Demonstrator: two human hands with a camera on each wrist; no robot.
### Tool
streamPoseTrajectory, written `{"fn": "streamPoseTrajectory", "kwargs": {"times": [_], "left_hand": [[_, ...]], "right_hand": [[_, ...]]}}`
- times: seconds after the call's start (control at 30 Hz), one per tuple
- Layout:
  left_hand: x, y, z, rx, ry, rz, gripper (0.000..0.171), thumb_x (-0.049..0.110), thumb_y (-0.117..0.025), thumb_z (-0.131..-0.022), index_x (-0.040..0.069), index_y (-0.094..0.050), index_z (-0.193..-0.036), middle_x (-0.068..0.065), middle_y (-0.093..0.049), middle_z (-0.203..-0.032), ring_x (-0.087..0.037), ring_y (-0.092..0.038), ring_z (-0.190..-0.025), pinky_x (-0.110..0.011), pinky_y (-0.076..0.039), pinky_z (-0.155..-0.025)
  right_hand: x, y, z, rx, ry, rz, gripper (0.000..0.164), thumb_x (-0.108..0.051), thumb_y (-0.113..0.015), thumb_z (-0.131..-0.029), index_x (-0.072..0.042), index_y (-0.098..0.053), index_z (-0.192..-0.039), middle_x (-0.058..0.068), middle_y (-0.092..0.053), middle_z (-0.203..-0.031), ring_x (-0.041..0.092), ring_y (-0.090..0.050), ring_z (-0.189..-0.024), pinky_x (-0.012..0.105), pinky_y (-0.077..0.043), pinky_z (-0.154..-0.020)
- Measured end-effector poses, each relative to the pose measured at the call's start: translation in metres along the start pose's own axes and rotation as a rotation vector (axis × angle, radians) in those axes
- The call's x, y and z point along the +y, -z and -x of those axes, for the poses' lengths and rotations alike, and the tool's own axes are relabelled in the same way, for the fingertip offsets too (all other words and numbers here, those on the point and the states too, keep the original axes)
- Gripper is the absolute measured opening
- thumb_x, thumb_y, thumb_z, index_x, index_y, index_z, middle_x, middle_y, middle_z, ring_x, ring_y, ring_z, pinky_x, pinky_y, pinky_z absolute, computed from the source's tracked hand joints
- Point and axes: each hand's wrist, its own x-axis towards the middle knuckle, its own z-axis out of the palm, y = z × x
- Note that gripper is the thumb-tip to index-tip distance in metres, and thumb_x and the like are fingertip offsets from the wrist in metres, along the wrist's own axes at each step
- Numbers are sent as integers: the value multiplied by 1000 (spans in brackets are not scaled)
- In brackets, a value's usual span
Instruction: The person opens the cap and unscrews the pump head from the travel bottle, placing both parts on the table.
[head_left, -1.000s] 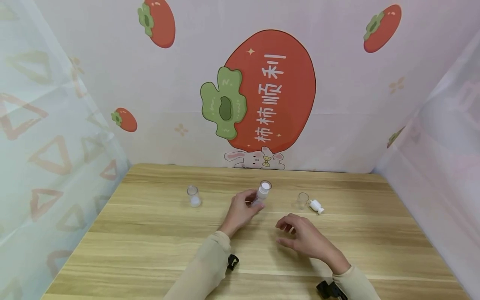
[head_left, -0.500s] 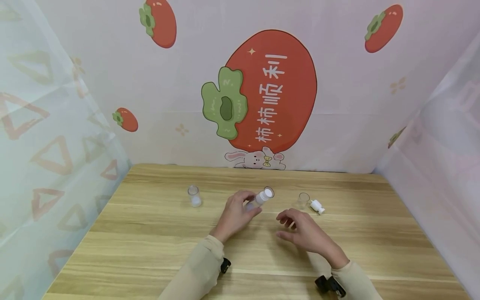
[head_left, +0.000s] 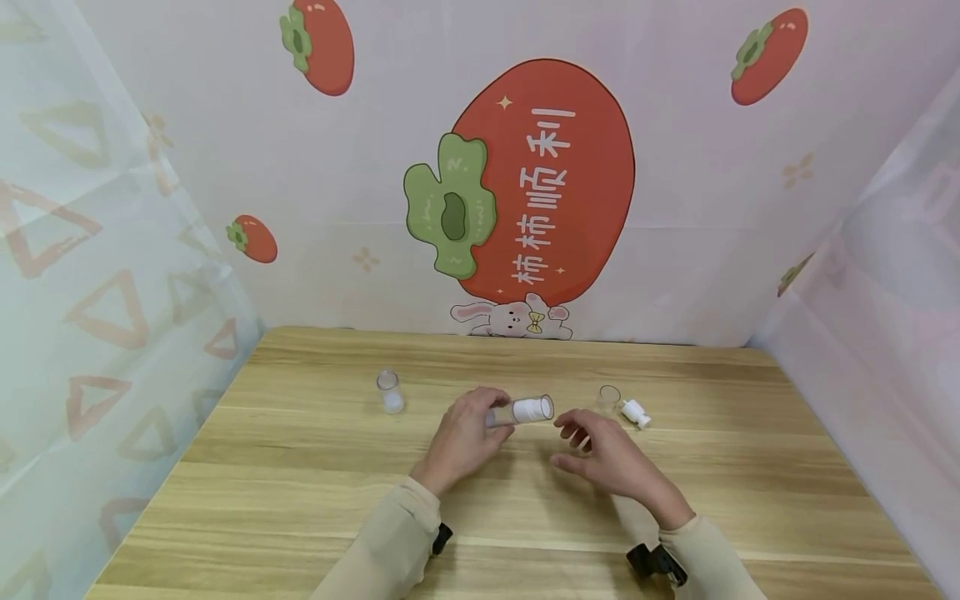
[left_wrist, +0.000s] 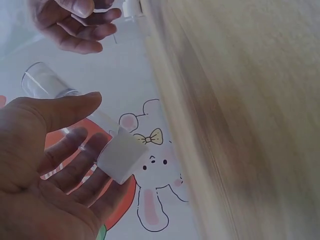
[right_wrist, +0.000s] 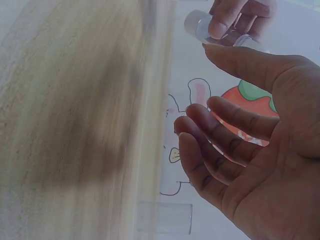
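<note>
A small clear bottle with a white top under a transparent cover lies nearly level in my left hand, its covered end pointing right. In the left wrist view, fingers and thumb hold it around the middle, and its whitish base sticks out past the fingers. My right hand hovers just right of the covered end, fingers loosely curved, holding nothing. Behind the right hand, a clear cap stands on the table next to a white pump head lying on its side.
Another small clear container with white at its lower end stands at the back left of the wooden table. A printed cloth backdrop rises along the table's rear edge, with cloth walls on both sides.
The bottle in my left hand has tipped from near upright to almost horizontal, its covered end swinging right and down. My left hand has shifted slightly left; my right hand has barely moved.
</note>
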Motion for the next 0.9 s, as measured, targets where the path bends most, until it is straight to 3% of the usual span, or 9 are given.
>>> {"fn": "streamPoseTrajectory", "kwargs": {"times": [0.33, 0.57, 0.73, 0.9], "left_hand": [[3, 0, 5, -6, -77, -182, 36, 13, -86, -82, 8, -70, -114, -6, -70, -112, -23, -65, -101, -40, -57, -84], [5, -1, 6, -16, -122, -275, 38, 15, -87, -81, 10, -70, -115, -7, -70, -111, -22, -65, -99, -38, -57, -84], [8, 0, 7, -36, -149, -325, 38, 14, -87, -80, 10, -72, -115, -5, -70, -110, -21, -64, -99, -37, -56, -83], [10, 1, 8, -67, -172, -370, 38, 13, -87, -81, 11, -73, -115, -2, -70, -108, -19, -64, -97, -34, -56, -81]], "right_hand": [[-7, -1, -7, 37, 1, -73, 57, -16, -86, -83, -4, -58, -131, 8, -64, -114, 29, -64, -97, 40, -57, -80], [-12, -2, -11, 81, 49, -73, 61, -12, -86, -83, -5, -55, -135, 7, -64, -119, 21, -64, -98, 39, -58, -82], [-16, -4, -12, 98, 91, -16, 57, -10, -85, -83, -3, -58, -133, 6, -65, -116, 19, -64, -96, 34, -58, -79], [-18, -8, -14, 115, 121, 66, 42, -9, -86, -82, -6, -66, -119, -1, -65, -105, 14, -64, -90, 35, -58, -75]]}}
